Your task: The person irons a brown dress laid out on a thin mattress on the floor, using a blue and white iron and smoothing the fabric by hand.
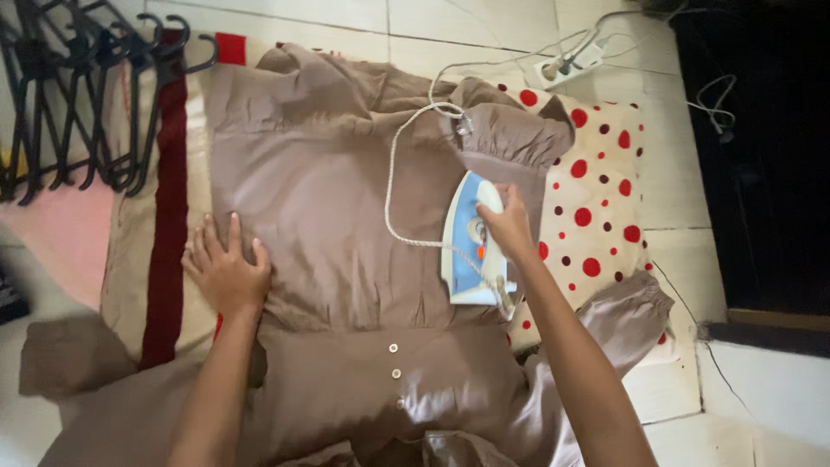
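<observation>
A blue and white plastic iron (471,242) sits on a brown cloth dress (346,216) spread on the floor.

The right hand (508,227) grips the iron's handle. The iron's long side runs up and down, tip toward the far edge of the dress. The left hand (226,272) lies flat and open on the dress's left edge. The dress's bottom is cut off.

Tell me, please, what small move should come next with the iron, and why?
Probably slide the iron forward along the sleeve toward its gathered cuff: the right hand grips its handle there, creases remain ahead, and the left hand presses the brown dress flat.
</observation>
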